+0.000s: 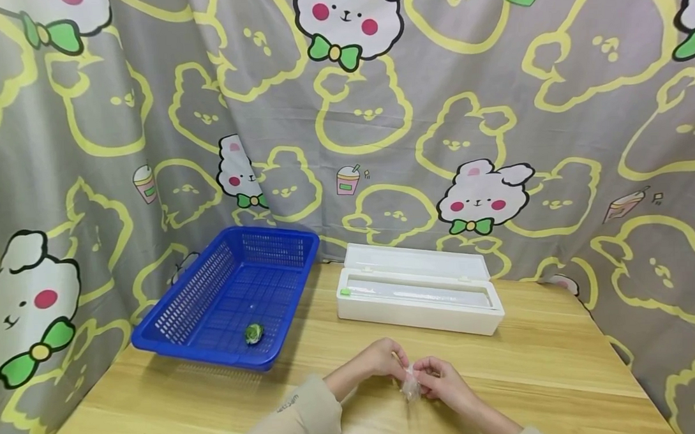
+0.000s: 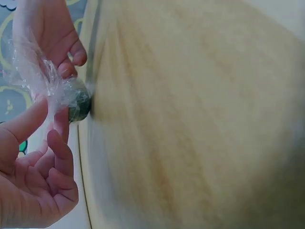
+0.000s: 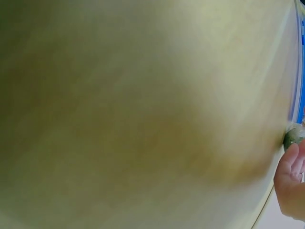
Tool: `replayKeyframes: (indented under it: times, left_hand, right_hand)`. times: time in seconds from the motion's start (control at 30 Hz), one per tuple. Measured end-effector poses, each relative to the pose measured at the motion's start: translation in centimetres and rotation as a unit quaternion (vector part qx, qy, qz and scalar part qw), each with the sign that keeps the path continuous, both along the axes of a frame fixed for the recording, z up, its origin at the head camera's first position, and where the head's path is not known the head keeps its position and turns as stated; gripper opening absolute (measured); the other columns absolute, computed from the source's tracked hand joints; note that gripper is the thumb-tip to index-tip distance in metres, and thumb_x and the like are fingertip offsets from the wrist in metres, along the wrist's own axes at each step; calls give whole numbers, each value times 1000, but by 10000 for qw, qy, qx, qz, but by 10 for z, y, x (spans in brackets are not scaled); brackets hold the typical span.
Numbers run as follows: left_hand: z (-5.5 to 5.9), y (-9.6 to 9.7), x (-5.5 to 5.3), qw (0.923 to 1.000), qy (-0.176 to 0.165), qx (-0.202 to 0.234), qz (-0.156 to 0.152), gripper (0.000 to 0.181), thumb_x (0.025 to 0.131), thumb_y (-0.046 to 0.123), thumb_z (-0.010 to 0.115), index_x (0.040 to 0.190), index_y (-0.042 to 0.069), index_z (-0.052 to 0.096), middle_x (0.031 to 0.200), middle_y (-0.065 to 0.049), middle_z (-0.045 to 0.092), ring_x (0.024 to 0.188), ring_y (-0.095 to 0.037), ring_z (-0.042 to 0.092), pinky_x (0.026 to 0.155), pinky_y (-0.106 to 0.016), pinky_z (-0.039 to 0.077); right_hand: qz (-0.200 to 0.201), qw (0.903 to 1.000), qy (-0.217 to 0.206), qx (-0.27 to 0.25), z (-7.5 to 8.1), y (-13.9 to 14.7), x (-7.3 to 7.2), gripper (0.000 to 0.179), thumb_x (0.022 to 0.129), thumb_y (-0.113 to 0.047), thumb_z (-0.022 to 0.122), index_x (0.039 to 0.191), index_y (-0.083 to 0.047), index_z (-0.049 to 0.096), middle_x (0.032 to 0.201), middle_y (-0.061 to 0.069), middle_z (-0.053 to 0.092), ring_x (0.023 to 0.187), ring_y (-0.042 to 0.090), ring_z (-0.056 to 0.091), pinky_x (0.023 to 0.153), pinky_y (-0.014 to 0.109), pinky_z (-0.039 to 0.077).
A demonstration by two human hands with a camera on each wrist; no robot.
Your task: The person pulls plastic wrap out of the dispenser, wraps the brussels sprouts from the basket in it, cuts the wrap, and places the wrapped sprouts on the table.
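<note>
A small, round dark green thing (image 2: 80, 106) is wrapped in clear plastic film (image 2: 55, 88), low over the table's near side. My left hand (image 1: 386, 359) pinches the gathered film from the left, with thumb and fingers close together. From the other side my right hand (image 1: 444, 383) pinches the same film bundle (image 1: 411, 388). In the right wrist view only part of the right hand (image 3: 290, 179) shows at the right edge, beside the green thing (image 3: 291, 137). Film hides much of what it wraps.
A blue plastic basket (image 1: 304, 289) stands at the left, holding another round green wrapped thing (image 1: 254, 333). Behind the hands is a long white box (image 1: 420, 311), its lid (image 1: 415, 262) raised and a film roll (image 1: 413, 292) inside. A patterned curtain (image 1: 379, 145) hangs behind the wooden table (image 1: 559, 356).
</note>
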State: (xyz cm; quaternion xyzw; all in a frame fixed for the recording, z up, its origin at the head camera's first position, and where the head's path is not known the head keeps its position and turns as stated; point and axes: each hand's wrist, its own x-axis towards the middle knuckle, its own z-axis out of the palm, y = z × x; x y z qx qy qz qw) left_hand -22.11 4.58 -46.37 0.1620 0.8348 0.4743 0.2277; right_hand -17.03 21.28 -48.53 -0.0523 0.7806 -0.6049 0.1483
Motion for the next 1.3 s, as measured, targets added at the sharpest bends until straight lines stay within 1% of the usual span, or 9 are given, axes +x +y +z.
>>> replayKeyframes:
  times: [0.17,0.33,0.53,0.67,0.8,0.9,1.07,1.23,1.3]
  left_hand:
    - [-1,1,2,9985,465,-219,-190,25,63,-6,76,72,4,54,54,4,48,48,-7,42,46,-17,35]
    - [-1,2,1,9932,993,-413,-438,24,62,-3,78,64,5,55,57,6,48,52,-5,41,49,-16,37]
    - [0,-1,-4,9933,949,-216,-628,15,65,-2,77,65,2,62,54,6,52,50,-3,44,49,-14,39]
    - [0,-4,-7,9914,926,-218,-900,15,67,2,77,70,2,63,59,6,55,53,-2,47,53,-14,42]
    - [1,-5,-6,9822,1305,-488,-1257,22,64,8,81,75,5,61,66,6,57,59,0,49,58,-12,44]
    - [3,-5,-5,9733,1633,-744,-1430,27,63,11,82,78,7,60,69,7,56,61,2,48,60,-11,43]
    - [3,-5,-5,9614,1992,-1075,-1563,27,63,12,82,77,7,59,67,8,55,60,2,47,58,-10,42]
    - [3,-4,-5,9584,1983,-1250,-1630,28,63,11,82,79,8,59,68,8,55,60,2,47,59,-10,42]
    - [3,-4,-4,9540,2057,-1372,-1697,29,63,12,82,81,8,59,69,8,54,60,2,46,59,-9,42]
  right_hand:
    - [53,10000,76,-17,1,0,-1,34,83,-7,57,108,15,46,83,3,51,67,11,51,60,22,45]
    - [137,9996,215,139,2,1,-1,35,80,-4,59,107,14,48,86,5,50,67,10,49,56,20,44]
    - [293,9981,345,412,5,3,-2,36,79,-5,61,108,13,49,89,6,51,67,11,50,52,19,43]
    - [542,9960,454,543,7,7,-3,38,79,-5,60,109,14,49,91,8,52,70,12,51,54,21,44]
    - [911,9938,441,451,9,13,-5,44,82,-11,61,114,15,47,96,10,53,68,10,52,54,20,44]
    - [1077,9907,648,513,10,15,-7,48,81,-14,65,115,15,47,98,11,52,63,6,48,54,19,43]
    - [972,9816,1269,1040,6,9,-9,46,76,-14,71,108,13,51,92,8,52,60,4,43,53,19,41]
    - [776,9678,1700,1685,4,3,-9,40,73,-13,72,102,7,54,87,4,51,64,5,43,56,19,40]
    - [723,9660,1715,1796,4,3,-9,37,74,-12,72,101,6,54,86,4,51,64,6,42,56,19,40]
